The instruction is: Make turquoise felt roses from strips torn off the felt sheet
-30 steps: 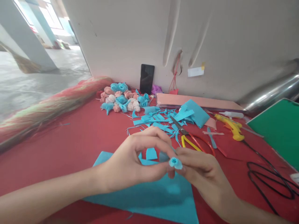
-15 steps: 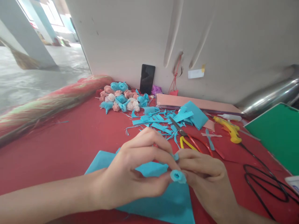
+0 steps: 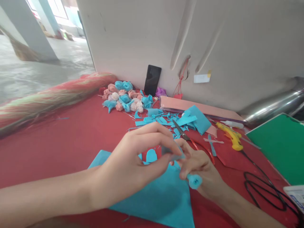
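My left hand (image 3: 135, 158) pinches a small piece of blue crepe paper (image 3: 177, 155) between thumb and fingertips; its outline is blurred. Beside it, my right hand (image 3: 201, 166) is closed around a small rolled blue paper flower (image 3: 195, 181), whose spiral end faces me. The fingers hide the rest of the roll. Under both hands lies a blue crepe paper sheet (image 3: 159, 202) on the red tabletop. A rounded blue paper petal (image 3: 151, 155) shows beyond my left thumb. Scissors (image 3: 184, 134) with red handles lie just past my right hand.
Blue paper scraps (image 3: 161, 120) and a folded blue paper stack (image 3: 199, 119) lie ahead. Paper roses (image 3: 124, 98) are heaped at the back, near a leaning phone (image 3: 152, 80). To the right are a yellow glue gun (image 3: 231, 136), its black cord (image 3: 263, 193) and a green board (image 3: 280, 147).
My hands have moved apart slightly. The rolled flower has shifted right, held now by my right hand alone, while my left hand pinches a separate blue paper piece. The view has tilted a little.
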The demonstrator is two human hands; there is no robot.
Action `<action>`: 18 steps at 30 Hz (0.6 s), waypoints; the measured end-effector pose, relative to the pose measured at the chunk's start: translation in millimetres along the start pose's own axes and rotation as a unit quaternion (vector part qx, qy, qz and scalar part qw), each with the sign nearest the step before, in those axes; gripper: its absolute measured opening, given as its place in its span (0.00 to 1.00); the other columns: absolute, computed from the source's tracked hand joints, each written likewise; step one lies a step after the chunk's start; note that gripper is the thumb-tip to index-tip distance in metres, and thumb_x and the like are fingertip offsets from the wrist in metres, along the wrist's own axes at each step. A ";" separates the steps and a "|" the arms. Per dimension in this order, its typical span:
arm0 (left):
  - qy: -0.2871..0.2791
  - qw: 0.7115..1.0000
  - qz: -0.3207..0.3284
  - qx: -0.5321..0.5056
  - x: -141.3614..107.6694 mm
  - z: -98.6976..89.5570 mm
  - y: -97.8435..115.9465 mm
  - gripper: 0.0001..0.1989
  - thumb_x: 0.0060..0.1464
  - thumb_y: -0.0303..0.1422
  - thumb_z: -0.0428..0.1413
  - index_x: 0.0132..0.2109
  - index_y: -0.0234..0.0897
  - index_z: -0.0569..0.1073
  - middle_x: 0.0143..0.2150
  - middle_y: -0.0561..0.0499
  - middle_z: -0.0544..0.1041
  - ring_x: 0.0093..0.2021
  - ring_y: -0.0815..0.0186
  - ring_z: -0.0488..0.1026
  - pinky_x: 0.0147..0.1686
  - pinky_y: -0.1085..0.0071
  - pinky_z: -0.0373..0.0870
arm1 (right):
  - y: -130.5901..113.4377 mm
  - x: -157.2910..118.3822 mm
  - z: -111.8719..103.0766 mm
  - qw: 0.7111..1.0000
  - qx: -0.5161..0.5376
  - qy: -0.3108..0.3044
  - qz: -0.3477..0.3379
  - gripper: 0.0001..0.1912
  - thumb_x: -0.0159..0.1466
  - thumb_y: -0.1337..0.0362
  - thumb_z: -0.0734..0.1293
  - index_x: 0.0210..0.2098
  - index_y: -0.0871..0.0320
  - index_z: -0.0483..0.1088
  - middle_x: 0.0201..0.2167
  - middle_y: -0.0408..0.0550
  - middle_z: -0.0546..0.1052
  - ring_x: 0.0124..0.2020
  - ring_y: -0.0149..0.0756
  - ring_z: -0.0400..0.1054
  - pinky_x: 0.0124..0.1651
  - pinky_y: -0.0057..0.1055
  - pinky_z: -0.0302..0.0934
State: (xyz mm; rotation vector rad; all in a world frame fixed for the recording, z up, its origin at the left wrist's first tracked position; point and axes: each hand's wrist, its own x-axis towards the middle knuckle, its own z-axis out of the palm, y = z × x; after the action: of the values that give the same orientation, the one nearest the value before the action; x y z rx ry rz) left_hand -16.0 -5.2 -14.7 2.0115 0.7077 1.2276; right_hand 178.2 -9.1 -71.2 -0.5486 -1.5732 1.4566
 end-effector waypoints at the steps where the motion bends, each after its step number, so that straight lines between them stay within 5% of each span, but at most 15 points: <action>1: -0.012 1.000 -0.004 0.004 0.1 0.7 -0.4 0.11 0.49 0.16 0.54 0.34 0.33 0.76 0.34 0.53 0.75 0.36 0.75 0.73 0.37 0.83 0.70 | 0.1 -0.5 0.3 1.000 -0.004 0.005 0.003 0.05 0.59 0.57 0.71 0.34 0.38 0.79 0.43 0.44 0.70 0.45 0.36 0.65 0.43 0.32 0.63; 11: 0.001 0.997 -0.064 -0.047 -6.7 6.0 -6.1 0.17 0.51 0.22 0.57 0.48 0.39 0.70 0.36 0.56 0.76 0.38 0.74 0.73 0.39 0.83 0.71 | -7.3 -1.0 5.5 0.997 -0.020 0.073 0.010 0.05 0.60 0.57 0.70 0.32 0.44 0.80 0.33 0.42 0.74 0.35 0.29 0.67 0.38 0.27 0.64; 18: -0.018 0.975 -0.172 -0.141 6.4 3.2 -11.2 0.03 0.51 0.26 0.58 0.30 0.35 0.75 0.27 0.56 0.74 0.29 0.73 0.71 0.28 0.81 0.72 | -9.2 2.6 6.4 0.995 -0.040 0.094 0.004 0.04 0.60 0.58 0.70 0.32 0.45 0.80 0.32 0.43 0.72 0.32 0.30 0.66 0.34 0.29 0.64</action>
State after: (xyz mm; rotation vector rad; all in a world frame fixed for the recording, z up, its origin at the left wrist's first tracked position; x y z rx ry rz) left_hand -11.7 5.7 -20.9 1.5962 0.7775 1.0199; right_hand 173.8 -12.4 -61.1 -0.7189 -1.4849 1.3122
